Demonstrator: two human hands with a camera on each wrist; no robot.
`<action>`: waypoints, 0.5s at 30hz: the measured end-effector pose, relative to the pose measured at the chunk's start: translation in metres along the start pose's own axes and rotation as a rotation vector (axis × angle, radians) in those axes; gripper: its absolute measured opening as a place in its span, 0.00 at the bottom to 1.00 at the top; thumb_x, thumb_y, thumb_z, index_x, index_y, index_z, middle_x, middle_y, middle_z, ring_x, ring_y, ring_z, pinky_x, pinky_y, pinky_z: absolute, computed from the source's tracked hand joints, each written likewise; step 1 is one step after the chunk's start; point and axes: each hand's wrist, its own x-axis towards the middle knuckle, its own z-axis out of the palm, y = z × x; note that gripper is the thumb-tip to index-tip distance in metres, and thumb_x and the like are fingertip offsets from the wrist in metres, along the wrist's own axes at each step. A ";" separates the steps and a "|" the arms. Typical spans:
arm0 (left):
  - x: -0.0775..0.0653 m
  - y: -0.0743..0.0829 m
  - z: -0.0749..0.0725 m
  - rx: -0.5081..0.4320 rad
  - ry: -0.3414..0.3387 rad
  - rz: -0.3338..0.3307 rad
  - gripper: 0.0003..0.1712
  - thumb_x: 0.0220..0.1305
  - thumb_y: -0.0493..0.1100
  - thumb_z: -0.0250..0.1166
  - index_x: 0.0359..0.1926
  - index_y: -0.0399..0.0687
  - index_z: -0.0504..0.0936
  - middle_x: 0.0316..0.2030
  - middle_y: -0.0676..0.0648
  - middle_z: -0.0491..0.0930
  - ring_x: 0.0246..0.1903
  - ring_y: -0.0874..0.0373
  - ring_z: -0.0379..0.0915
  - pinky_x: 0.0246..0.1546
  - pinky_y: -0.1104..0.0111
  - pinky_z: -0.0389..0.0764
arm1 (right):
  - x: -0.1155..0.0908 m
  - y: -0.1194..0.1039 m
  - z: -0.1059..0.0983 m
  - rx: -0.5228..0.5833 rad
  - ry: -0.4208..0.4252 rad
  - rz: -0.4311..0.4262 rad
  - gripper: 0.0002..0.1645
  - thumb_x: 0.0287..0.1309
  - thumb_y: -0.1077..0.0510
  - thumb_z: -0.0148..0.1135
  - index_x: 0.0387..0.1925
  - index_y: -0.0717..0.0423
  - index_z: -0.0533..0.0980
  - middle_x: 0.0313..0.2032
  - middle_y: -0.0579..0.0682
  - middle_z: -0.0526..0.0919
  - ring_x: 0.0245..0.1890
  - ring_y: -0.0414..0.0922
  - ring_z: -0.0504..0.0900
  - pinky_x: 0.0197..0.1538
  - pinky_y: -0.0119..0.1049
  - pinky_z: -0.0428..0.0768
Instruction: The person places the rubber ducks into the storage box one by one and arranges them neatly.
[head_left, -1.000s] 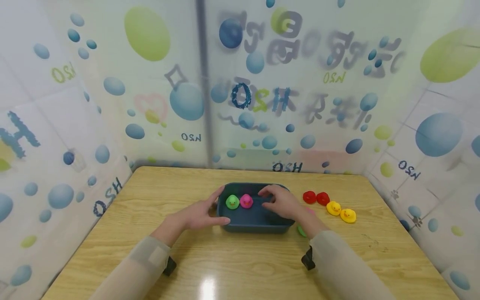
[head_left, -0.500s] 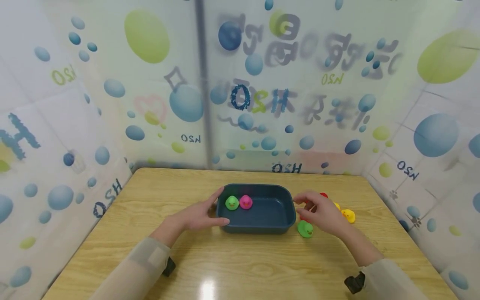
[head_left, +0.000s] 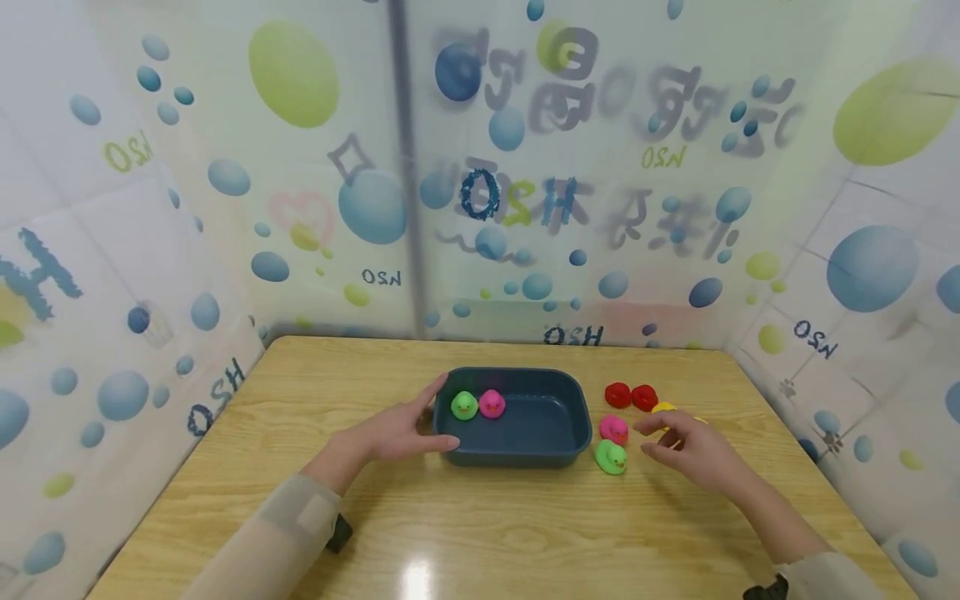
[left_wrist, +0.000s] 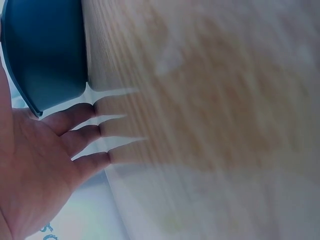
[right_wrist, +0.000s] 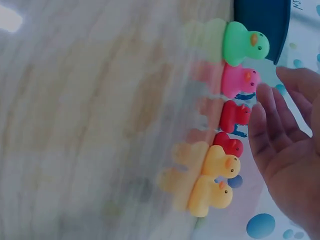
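A dark blue bin (head_left: 517, 458) stands on the table, holding a green rubber duck (head_left: 464, 406) and a pink rubber duck (head_left: 491, 404) at its left end. My left hand (head_left: 401, 429) is spread at the bin's left end, thumb along the front corner; in the left wrist view, three straight fingers rest on the table. Right of the bin sit another pink duck (head_left: 613, 428), a green duck (head_left: 611, 457) and two red ducks (head_left: 644, 397). My right hand (head_left: 693, 450) hovers beside them with nothing in its loose fingers, partly covering two yellow ducks (right_wrist: 222, 161).
The wooden table (head_left: 480, 525) meets a patterned sheet (head_left: 517, 275) at the back and both sides. In the right wrist view the loose ducks form a line from the bin (right_wrist: 257, 20) outward.
My right hand has left the inside of the bin and moved right, over the loose ducks, then further right and slightly toward me. The left hand and the bin have stayed put.
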 end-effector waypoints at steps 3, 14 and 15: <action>-0.001 0.000 0.000 -0.004 0.000 -0.001 0.67 0.65 0.81 0.66 0.90 0.78 0.35 0.81 0.35 0.68 0.79 0.31 0.66 0.78 0.36 0.68 | -0.001 0.006 0.001 0.048 -0.099 -0.010 0.20 0.72 0.55 0.72 0.62 0.55 0.83 0.58 0.59 0.87 0.41 0.40 0.83 0.41 0.31 0.85; -0.001 0.001 0.000 -0.015 0.004 -0.016 0.66 0.66 0.79 0.68 0.89 0.81 0.35 0.81 0.37 0.68 0.80 0.33 0.66 0.79 0.36 0.67 | 0.007 0.004 0.023 0.095 -0.230 -0.046 0.22 0.69 0.56 0.76 0.62 0.49 0.83 0.59 0.54 0.86 0.43 0.43 0.83 0.44 0.30 0.86; -0.001 0.001 0.001 -0.014 0.004 -0.014 0.66 0.66 0.80 0.68 0.89 0.81 0.35 0.81 0.36 0.68 0.79 0.33 0.66 0.79 0.36 0.68 | 0.008 0.004 0.025 0.090 -0.227 -0.047 0.22 0.68 0.57 0.77 0.61 0.49 0.83 0.59 0.54 0.86 0.42 0.43 0.83 0.43 0.30 0.86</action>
